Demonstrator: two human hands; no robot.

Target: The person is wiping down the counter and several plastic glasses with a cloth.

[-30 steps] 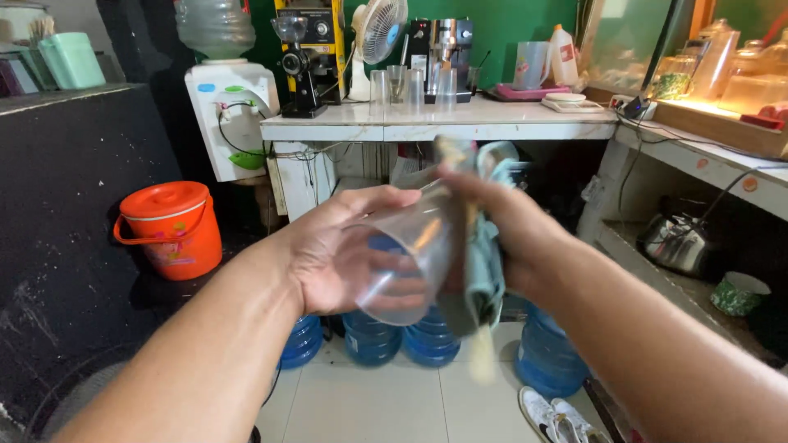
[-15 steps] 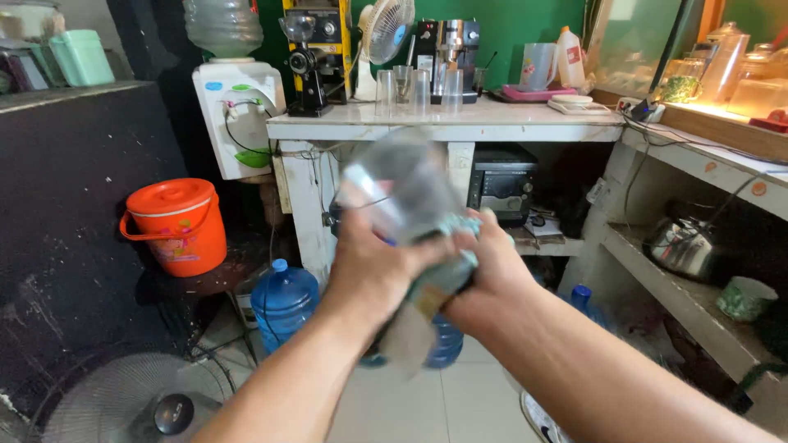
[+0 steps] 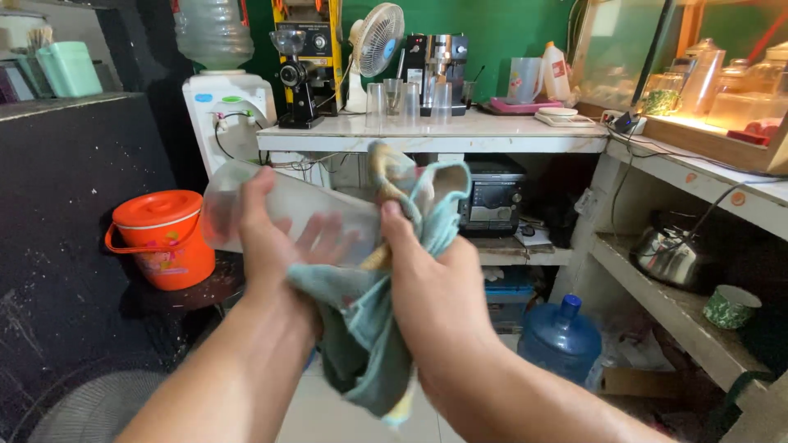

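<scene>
The clear plastic cup point(image 3: 283, 213) lies on its side in mid-air, in front of the white table point(image 3: 435, 135) and lower than its top. Its long axis runs nearly level, left to right, the left end slightly higher. The rounded left end sits just right of the orange bucket point(image 3: 160, 238); the right end disappears into the cloth, so which end is the mouth cannot be told for sure.

The left hand point(image 3: 267, 238) is wrapped around the cup's middle, fingers point(image 3: 316, 238) showing blurred through the frosted wall. The right hand point(image 3: 431, 275) is closed on a teal cloth point(image 3: 369, 344), pressing it against the cup's right end. The cloth bunches up above the hand and hangs down below both wrists, hiding the cup's right rim and the right fingertips.

Behind the cup, on the table, stand upright clear cups point(image 3: 394, 102), a small fan point(image 3: 377, 37) and a coffee grinder point(image 3: 300, 70). Right of the cup, below the table, a blue water jug point(image 3: 562, 340) stands on the floor.
</scene>
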